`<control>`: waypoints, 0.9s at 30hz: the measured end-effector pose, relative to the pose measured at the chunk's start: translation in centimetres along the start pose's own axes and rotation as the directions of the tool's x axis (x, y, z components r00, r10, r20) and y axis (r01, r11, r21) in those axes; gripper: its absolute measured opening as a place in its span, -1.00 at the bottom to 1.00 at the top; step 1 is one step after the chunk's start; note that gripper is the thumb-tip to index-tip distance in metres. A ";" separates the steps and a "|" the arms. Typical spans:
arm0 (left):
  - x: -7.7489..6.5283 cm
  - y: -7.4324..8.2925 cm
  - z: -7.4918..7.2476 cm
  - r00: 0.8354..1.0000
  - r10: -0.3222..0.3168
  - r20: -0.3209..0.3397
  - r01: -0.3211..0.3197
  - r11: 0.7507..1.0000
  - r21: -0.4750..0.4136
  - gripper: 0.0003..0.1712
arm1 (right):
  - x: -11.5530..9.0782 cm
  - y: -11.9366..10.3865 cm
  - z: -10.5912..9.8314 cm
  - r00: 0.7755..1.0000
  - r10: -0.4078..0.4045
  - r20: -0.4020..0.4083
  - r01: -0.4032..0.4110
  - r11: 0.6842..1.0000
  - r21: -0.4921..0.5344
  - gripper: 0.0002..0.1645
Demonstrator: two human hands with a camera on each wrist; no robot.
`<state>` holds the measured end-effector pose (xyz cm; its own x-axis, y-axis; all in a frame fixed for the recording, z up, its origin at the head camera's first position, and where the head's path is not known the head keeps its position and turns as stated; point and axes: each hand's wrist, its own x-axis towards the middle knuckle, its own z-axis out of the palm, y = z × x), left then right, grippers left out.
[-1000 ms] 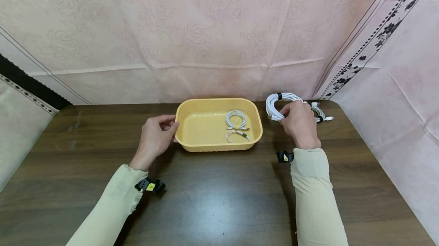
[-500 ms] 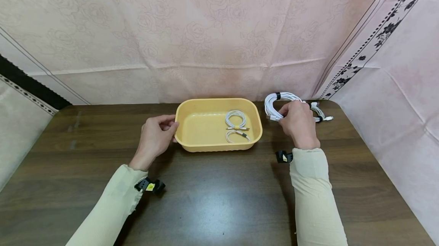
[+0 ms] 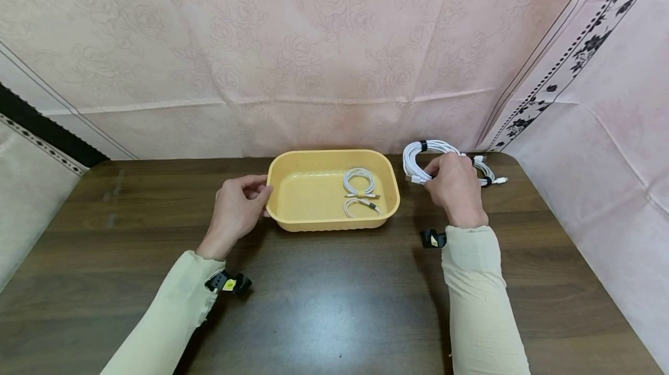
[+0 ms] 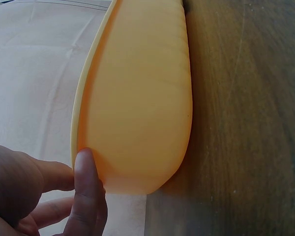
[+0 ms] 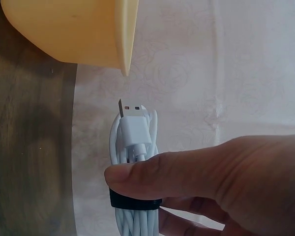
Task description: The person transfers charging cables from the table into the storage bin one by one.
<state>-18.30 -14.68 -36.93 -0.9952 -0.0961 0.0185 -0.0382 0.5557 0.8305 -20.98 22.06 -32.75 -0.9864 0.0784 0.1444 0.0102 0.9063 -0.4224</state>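
- I can read no word, number or brand anywhere.
- A yellow sticker (image 3: 229, 285) sits on the black camera (image 3: 242, 285) at the person's left wrist; any print is too small for me.
- A yellowish patch (image 3: 434, 240) on the right wrist's camera (image 3: 426, 238) is equally unreadable.
- On the white plug (image 5: 135, 131), I make out no lettering.

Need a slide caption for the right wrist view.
A right hand grips a coiled white USB cable at its black strap, a smooth yellow plastic tray at upper left.
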 end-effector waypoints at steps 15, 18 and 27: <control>0.1 0.0 0.0 1.000 0.001 -0.002 -0.001 1.000 -0.003 -0.64 | -0.1 -0.4 -0.3 1.000 -0.012 0.008 0.011 1.000 0.001 -0.79; 0.1 0.0 0.1 1.000 0.005 -0.004 -0.005 1.000 0.001 -0.64 | -0.2 -0.5 -0.3 1.000 -0.014 0.006 0.014 1.000 0.003 -0.79; 0.1 -0.1 0.1 1.000 -0.006 -0.004 0.006 1.000 0.006 -0.64 | -0.3 -0.8 -0.4 1.000 -0.013 0.004 0.013 1.000 0.004 -0.80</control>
<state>-18.38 -14.66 -37.00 -0.9946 -0.1030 0.0159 -0.0448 0.5601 0.8272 -20.62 21.50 -32.10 -0.9871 0.0646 0.1466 -0.0038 0.9056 -0.4242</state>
